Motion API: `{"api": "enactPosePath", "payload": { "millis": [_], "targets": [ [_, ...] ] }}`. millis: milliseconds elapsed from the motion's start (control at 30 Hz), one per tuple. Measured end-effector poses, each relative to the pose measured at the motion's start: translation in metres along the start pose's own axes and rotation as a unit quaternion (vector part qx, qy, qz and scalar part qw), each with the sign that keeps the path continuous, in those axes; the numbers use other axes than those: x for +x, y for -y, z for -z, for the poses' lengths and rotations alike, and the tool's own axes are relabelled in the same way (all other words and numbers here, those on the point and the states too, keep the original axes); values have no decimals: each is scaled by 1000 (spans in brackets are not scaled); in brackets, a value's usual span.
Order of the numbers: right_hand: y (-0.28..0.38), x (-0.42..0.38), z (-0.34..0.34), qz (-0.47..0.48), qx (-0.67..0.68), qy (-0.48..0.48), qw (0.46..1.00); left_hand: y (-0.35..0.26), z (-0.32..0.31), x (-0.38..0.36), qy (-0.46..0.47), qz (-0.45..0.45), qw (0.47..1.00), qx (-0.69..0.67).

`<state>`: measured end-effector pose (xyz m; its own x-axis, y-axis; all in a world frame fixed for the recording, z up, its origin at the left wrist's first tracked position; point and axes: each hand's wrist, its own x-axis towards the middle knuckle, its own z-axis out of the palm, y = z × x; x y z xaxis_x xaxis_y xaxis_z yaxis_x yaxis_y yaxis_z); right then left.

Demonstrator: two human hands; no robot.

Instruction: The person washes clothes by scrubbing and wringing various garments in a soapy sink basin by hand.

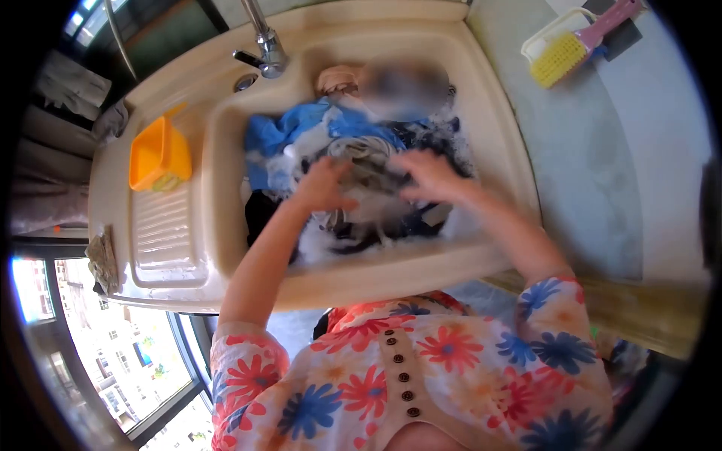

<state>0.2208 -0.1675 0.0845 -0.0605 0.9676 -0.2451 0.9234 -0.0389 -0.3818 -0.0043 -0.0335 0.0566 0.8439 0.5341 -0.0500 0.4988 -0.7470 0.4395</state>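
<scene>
Wet clothes lie in soapy foam in the basin of a cream-coloured sink [526,177]. My left hand [325,185] is over the grey garment [365,154] in the middle, its thumb and fingers spread apart. On the other side of that garment, my right hand [430,177] reaches in with its fingers stretched out, slightly smeared by motion. A blue cloth [282,128] lies beyond my left hand. Dark clothes [259,214] show at the basin's left edge, and a peach-coloured cloth [338,80] rests at the back. No garment shows clasped in either hand.
A chrome faucet [271,56] stands behind the basin. On the ribbed washboard [169,237] side, a yellow plastic container [160,154] stands on the left. A scrubbing brush [560,59] with yellow bristles lies at the upper right. A cloth [102,259] hangs over the left edge.
</scene>
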Motion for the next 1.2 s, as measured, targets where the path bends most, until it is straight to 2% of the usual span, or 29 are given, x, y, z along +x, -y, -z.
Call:
{"api": "enactPosePath", "payload": {
  "millis": [33, 67, 167, 233, 267, 300, 333, 400, 433, 467, 500, 533, 567, 600, 633, 667, 700, 733, 767, 800, 867, 933, 967, 1000, 1033, 1067, 1100, 1133, 1200],
  "targets": [
    [1, 6, -34, 35, -53, 54, 996, -10, -6, -8, 35, -8, 999, 39],
    [6, 4, -58, 46, -127, 47, 990, -14, -10, -12, 70, -15, 994, 77],
    [-19, 36, -75, -53, 55, 142, 987, 3, -20, 16, 195, 42, 979, -30],
    [-38, 38, -53, -130, 212, 150, 957, 21, -10, 29, 134, 85, 942, -296],
    [-65, 36, -59, -156, 347, 80, 921, 28, -7, 29, 100, 105, 894, -424],
    [-64, 26, -42, -231, 430, 33, 872, 30, -3, 26, 43, 191, 830, -522],
    [-60, 19, -25, -301, 504, -18, 809, 25, -2, 23, 34, 217, 796, -564],
    [-70, 47, -77, -215, 485, -187, 826, 5, -5, 26, 20, 261, 723, -639],
    [-32, 53, -71, -247, 407, -209, 854, -7, -13, 33, 47, 269, 664, -696],
    [7, 54, -60, -214, 370, -223, 876, -9, -21, 38, 68, 281, 619, -730],
    [31, 58, -60, -97, 290, -293, 906, -6, -32, 44, 90, 293, 574, -759],
    [70, 58, -49, -46, 287, -317, 903, -2, -42, 48, 113, 306, 526, -785],
    [103, 53, -34, 21, 246, -341, 907, 7, -49, 50, 221, 60, 314, -921],
    [120, 56, -37, 86, 249, -390, 882, 28, -87, 51, 169, 0, 338, -926],
    [117, 61, -41, 85, 188, -380, 902, 48, -124, 51, 113, -57, 357, -926],
    [109, 68, -46, 85, 126, -367, 918, 31, -112, 48, 19, 18, 422, -906],
    [90, 82, -39, -72, 146, -279, 946, 13, -97, 43, -64, 106, 488, -864],
    [62, 93, -31, -225, 160, -180, 944, -16, -49, 39, -75, 299, 451, -838],
    [24, 88, -39, -202, 113, -123, 965, -8, -58, 45, 7, 321, 564, -760],
    [-9, 82, -53, -179, 65, -70, 979, -18, -46, 44, 28, 278, 606, -745],
    [-33, 75, -78, -199, 79, -109, 971, -10, -38, 47, 79, 286, 624, -723],
    [-63, 61, -60, -267, 106, -78, 955, 13, -25, 43, -54, 299, 672, -676],
    [-70, 56, -51, -313, 196, -128, 921, 27, -16, 36, -98, 247, 732, -628],
    [-76, 51, -44, -333, 165, -139, 918, 26, -18, 35, -112, 201, 853, -469],
    [-66, 52, -54, -285, 146, -193, 927, 18, -26, 33, -121, 146, 937, -293],
    [-32, 46, -61, -237, 126, -244, 932, -3, -27, 28, -124, 86, 983, -107],
    [-16, 36, -72, -128, 47, -226, 965, -26, -34, 20, -107, 65, 991, 40],
    [4, 35, -51, -174, 35, -12, 984, -26, -34, 23, -14, 96, 995, 2],
    [-29, 41, -49, -199, 66, 38, 977, -12, -33, 37, 168, 153, 971, -68]
  ]
}}
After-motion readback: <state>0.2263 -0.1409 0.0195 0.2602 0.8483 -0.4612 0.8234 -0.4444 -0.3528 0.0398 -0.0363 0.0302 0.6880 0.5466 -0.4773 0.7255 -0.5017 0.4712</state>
